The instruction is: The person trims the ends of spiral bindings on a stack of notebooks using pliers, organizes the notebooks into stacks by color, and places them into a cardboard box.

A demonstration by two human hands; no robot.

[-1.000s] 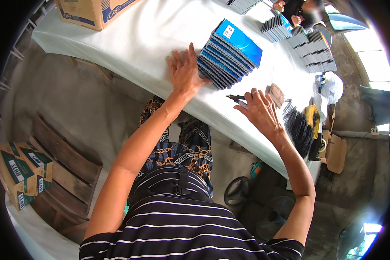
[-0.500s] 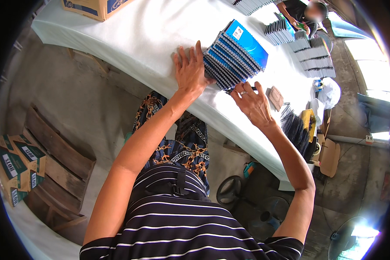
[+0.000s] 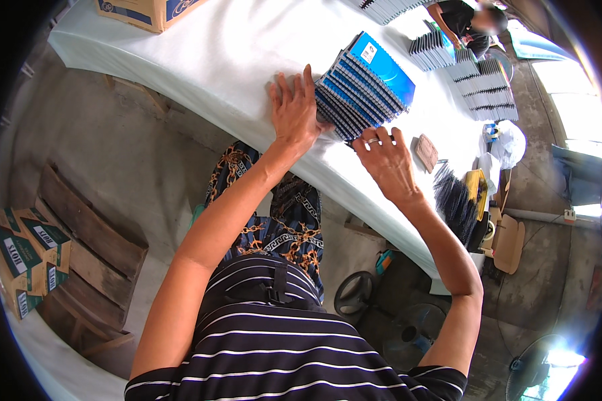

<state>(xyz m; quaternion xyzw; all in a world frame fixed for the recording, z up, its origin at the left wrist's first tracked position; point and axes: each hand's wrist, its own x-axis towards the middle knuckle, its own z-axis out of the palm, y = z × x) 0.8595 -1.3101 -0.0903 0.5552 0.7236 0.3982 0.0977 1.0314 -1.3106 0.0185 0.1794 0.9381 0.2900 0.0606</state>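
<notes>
A stack of blue-covered spiral notebooks (image 3: pixel 362 87) stands on the white-covered table, its coil edges turned toward me. My left hand (image 3: pixel 293 113) lies open along the stack's left side, fingers spread and pointing away, with the thumb near the lowest notebooks. At the near right corner of the stack, my right hand (image 3: pixel 386 160), with a ring on one finger, has its fingers curled and pinched together by the coil ends. What those fingertips grip is too small and hidden to name.
Right of my right hand lie a brown block (image 3: pixel 426 152), a bundle of black coils (image 3: pixel 455 204) and a yellow tray (image 3: pixel 476 185). More notebook stacks (image 3: pixel 481 87) stand at the far right, near another person (image 3: pixel 465 23). A cardboard box (image 3: pixel 150 13) sits at the far left.
My right hand has shifted slightly left, and its fingers have curled in more. A dark bit seen earlier by its fingertips is now hidden. My left hand has barely moved.
</notes>
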